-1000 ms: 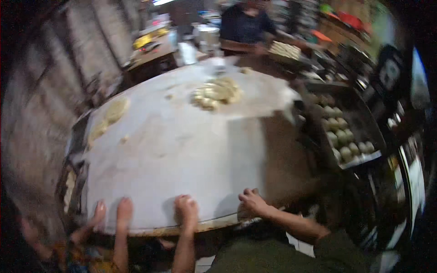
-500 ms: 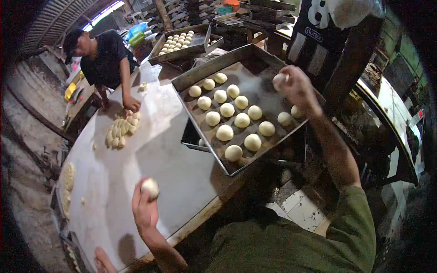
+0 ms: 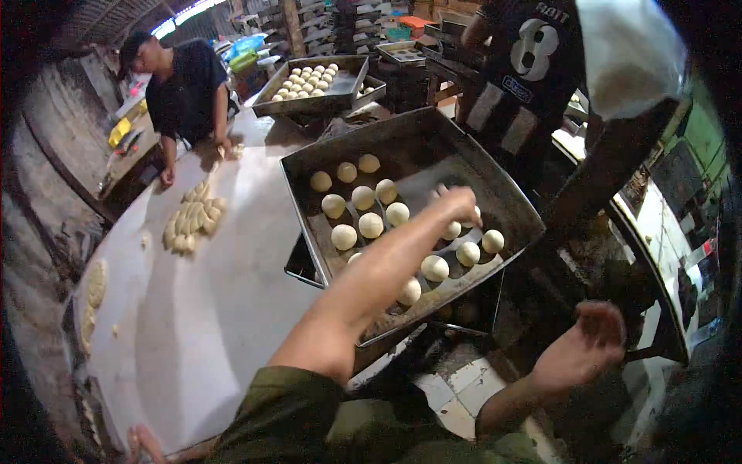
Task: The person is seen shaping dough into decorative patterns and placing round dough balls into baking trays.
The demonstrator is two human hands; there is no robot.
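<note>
A large square metal tray (image 3: 495, 166) holds several rows of round, pale dough balls (image 3: 371, 225). My left forearm reaches across its front side. My left hand (image 3: 456, 203) is low over the tray's right half, its fingers around a dough ball (image 3: 471, 217) that they partly hide. Other dough balls sit close by, under and in front of that hand. My right hand (image 3: 581, 348) is outside the tray, off its near right corner. Its fingers are loosely curved and somewhat blurred, and no dough shows in it.
A pale worktable (image 3: 255, 271) carries a pile of cut dough pieces (image 3: 193, 220) and a dough strip (image 3: 94, 298). Across it a person (image 3: 185, 93) handles dough. Someone's hand (image 3: 145, 445) shows at the lower left. Another tray (image 3: 352, 81) stands behind; a person in a dark shirt (image 3: 533, 69) stands beyond.
My left hand has moved from over the table into the tray with its dough ball. My right hand has left the tray, drawn back toward me, and no longer shows a ball.
</note>
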